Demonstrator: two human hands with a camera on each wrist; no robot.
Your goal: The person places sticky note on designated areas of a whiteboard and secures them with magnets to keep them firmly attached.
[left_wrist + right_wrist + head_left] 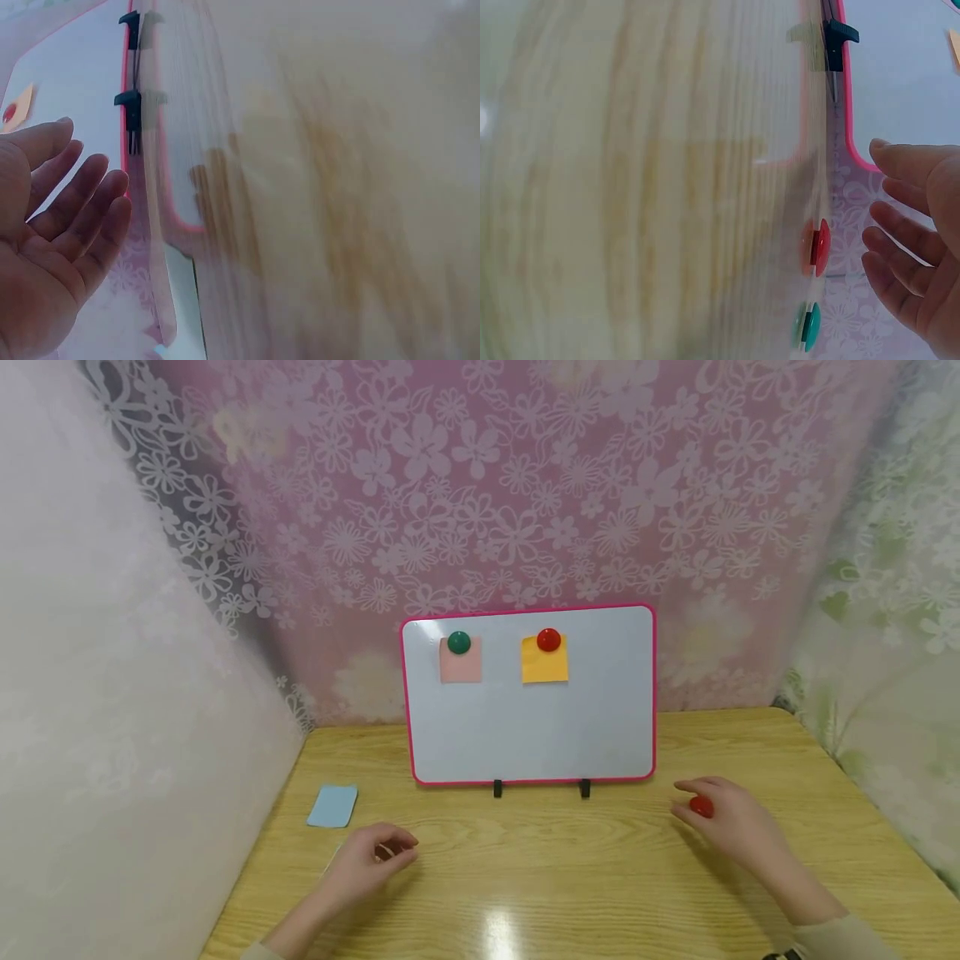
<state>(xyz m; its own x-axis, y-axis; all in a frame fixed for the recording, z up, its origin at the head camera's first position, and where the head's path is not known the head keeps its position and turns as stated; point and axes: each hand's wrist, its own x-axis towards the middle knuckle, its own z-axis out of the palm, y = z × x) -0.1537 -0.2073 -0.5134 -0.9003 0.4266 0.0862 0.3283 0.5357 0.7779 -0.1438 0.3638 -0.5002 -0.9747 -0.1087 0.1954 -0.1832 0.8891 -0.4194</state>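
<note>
My left hand [366, 867] hovers low over the table's left side, fingers loosely bent and nothing between them. Behind it, mostly hidden, lies a pale sheet [184, 300]; a blue sticky note [332, 806] is just beyond. On the right, my right hand [738, 827] is held with thumb and fingers apart. A red round magnet [702, 807] appears between them from above, but the right wrist view shows it on the table, apart from the fingers. Beside that magnet sits a green magnet [810, 328], hidden by the hand in the head view.
A pink-framed whiteboard [528, 727] stands at the back on black feet [585, 789]. A green magnet [459, 642] holds a pink note [461, 670] there, and a red magnet [549, 639] holds an orange-yellow note [545, 668]. Flowered curtains [510, 510] surround the wooden table [540, 852].
</note>
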